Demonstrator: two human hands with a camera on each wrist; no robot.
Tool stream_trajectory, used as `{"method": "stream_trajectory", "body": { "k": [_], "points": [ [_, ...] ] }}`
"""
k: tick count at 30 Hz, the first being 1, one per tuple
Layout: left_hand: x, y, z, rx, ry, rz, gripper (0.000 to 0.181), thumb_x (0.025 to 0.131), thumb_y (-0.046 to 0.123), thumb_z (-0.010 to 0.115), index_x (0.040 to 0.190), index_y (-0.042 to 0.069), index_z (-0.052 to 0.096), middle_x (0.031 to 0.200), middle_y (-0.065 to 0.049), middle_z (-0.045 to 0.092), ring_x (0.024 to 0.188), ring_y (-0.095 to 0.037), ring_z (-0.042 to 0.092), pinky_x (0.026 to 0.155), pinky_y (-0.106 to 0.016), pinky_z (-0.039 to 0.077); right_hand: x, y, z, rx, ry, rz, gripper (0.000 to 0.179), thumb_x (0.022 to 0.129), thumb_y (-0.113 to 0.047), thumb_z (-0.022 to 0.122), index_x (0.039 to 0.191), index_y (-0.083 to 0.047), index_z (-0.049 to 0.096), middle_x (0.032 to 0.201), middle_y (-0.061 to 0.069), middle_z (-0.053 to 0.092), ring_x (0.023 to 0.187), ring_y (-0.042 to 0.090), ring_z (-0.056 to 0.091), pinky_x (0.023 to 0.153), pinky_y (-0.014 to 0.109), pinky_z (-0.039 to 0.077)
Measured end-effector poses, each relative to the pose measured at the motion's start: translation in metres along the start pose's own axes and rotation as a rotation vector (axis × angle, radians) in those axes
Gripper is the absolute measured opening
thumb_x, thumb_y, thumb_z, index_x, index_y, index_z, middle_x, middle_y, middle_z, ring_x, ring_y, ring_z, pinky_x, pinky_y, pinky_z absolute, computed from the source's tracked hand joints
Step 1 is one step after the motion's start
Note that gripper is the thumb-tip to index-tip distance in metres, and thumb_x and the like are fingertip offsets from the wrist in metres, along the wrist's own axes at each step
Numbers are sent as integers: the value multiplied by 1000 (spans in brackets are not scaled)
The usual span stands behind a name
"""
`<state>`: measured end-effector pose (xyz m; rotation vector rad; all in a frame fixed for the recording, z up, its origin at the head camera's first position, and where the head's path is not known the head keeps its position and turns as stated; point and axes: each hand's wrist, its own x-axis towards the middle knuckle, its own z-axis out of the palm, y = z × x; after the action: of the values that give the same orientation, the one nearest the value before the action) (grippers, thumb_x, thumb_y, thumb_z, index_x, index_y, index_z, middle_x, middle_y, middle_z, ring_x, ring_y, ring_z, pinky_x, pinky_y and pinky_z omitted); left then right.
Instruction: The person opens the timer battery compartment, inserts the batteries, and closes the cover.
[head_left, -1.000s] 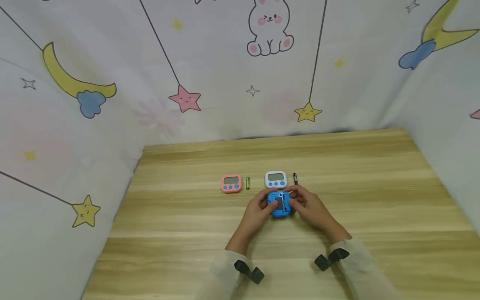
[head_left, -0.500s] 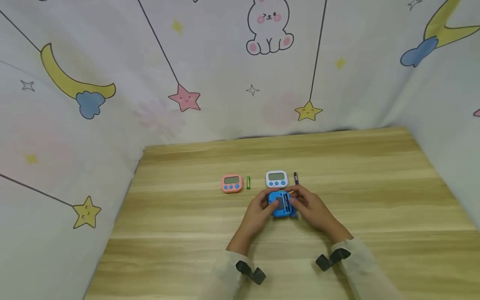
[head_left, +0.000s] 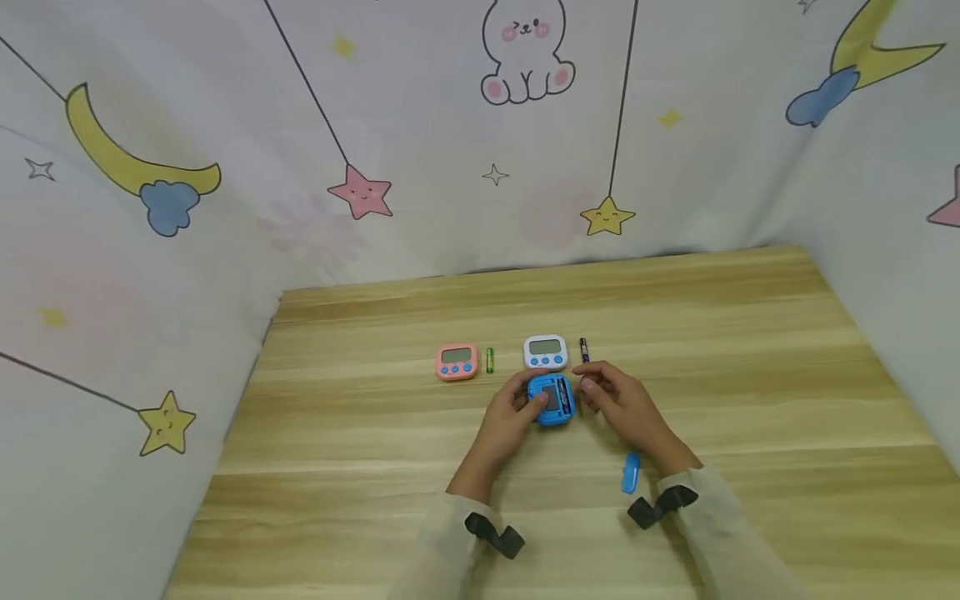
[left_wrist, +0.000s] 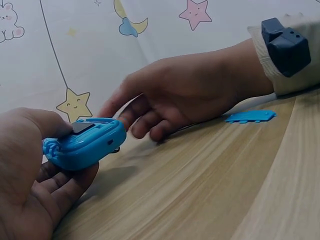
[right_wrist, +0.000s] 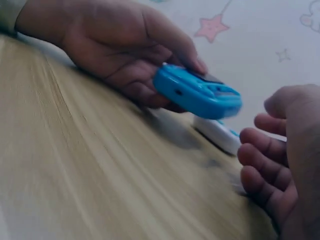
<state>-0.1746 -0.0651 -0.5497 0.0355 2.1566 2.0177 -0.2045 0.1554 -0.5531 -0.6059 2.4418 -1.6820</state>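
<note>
clasping the blue timer (head_left: 555,407) back-up in the left grip (head_left: 507,418), probably to expose its battery slot (head_left: 564,395); nearby, with the right grip (head_left: 623,408) relaxed, empty.

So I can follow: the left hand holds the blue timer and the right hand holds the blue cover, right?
Not quite: the head view shows the blue cover lying on the table, apart from the right hand. The left hand does hold the blue timer.
</note>
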Motion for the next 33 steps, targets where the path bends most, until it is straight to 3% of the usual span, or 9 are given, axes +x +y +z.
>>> {"method": "stream_trajectory", "body": {
  "k": [7,11,14,20,25,31,33],
  "points": [
    [-11,30,-3,-2,-25,-16,41,98,14,59,138,8,52,133,-11,56,118,-23,57,97,-39,47,-35,4,-25,-175,52,-26,27,96,-23,63,121,-14,62,93,-6,62,76,10,58,65,24,50],
    [-12,30,-4,9,-22,-22,41,98,14,59,138,7,52,133,-11,56,119,-23,57,97,-39,47,-61,5,-32,-212,58,-43,29,93,-17,68,121,-12,62,96,-7,61,79,9,57,68,22,49],
    [-13,30,-5,5,-24,-21,41,98,14,59,138,7,52,133,-11,56,119,-23,56,98,-40,46,-76,5,-33,-256,57,-59,33,91,-17,71,123,-13,60,106,-7,61,90,9,57,78,19,48],
    [-12,30,-2,4,-39,-14,41,98,15,59,138,8,52,134,-10,56,118,-22,57,97,-38,47,-99,-1,-32,-361,65,-73,47,86,-22,76,129,-18,56,127,-5,53,116,18,50,100,13,31],
    [-12,33,-2,4,-40,-12,42,98,13,58,139,7,52,134,-12,55,119,-24,56,97,-39,47,-115,-6,-30,-423,60,-80,57,81,-29,81,131,-15,57,136,0,47,127,25,42,104,20,28],
    [-13,34,-2,9,-36,-6,41,98,13,58,138,6,52,133,-13,56,118,-25,57,96,-39,47,-123,-10,-26,-462,52,-83,57,80,-37,81,128,-13,61,142,1,44,131,25,38,105,18,25],
    [-14,34,-2,6,-36,-8,41,98,13,58,139,7,52,132,-13,57,118,-24,57,97,-39,47,-122,-10,-24,-469,60,-83,56,80,-36,81,126,-13,62,141,2,45,130,26,38,106,25,29]
  ]
}}
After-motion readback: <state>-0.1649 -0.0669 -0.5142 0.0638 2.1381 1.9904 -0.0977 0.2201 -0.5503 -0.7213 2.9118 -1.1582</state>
